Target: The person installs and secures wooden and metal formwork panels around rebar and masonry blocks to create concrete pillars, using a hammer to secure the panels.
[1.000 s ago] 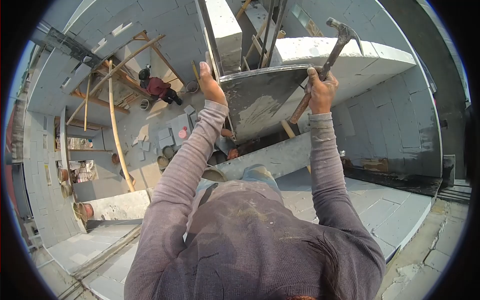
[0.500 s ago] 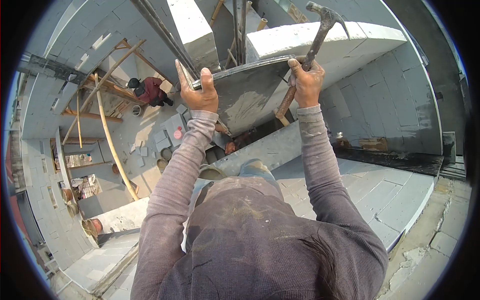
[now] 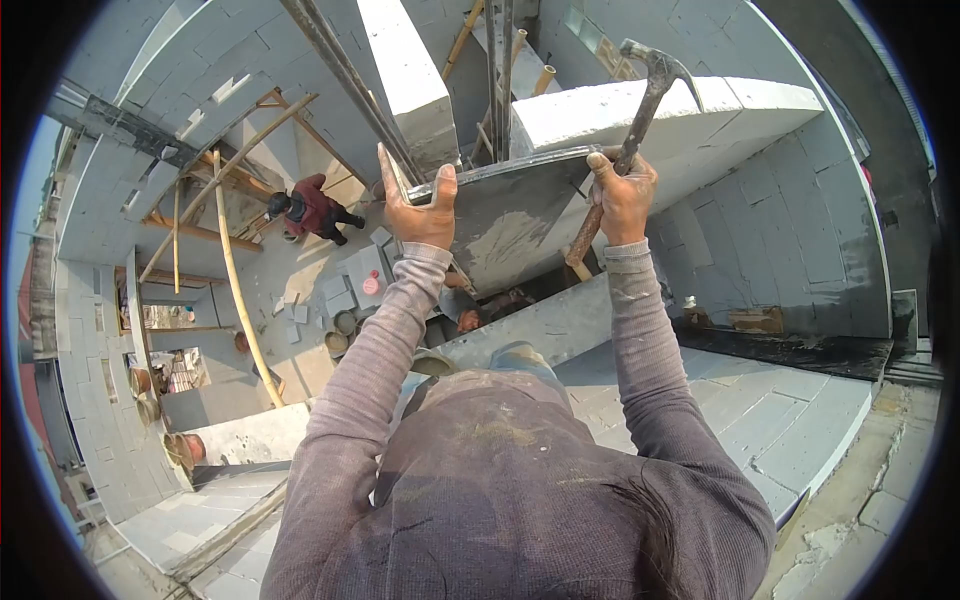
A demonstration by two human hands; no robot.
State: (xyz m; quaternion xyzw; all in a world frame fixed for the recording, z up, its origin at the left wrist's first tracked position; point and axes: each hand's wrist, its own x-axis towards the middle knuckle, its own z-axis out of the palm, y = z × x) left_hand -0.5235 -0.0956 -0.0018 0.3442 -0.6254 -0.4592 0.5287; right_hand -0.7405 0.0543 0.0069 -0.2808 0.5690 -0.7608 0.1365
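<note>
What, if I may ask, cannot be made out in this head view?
All in the head view:
- Hammer: part of its handle, covered by the right hand.
- Dark panel: its far face, turned away from the camera.
- Person below: mostly hidden by the dark panel and pale beam.
- Person in dark red: anything held is too small to tell.

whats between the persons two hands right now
In the head view, a dark panel, smeared pale on its face, spans from the left hand to the right hand.
</note>
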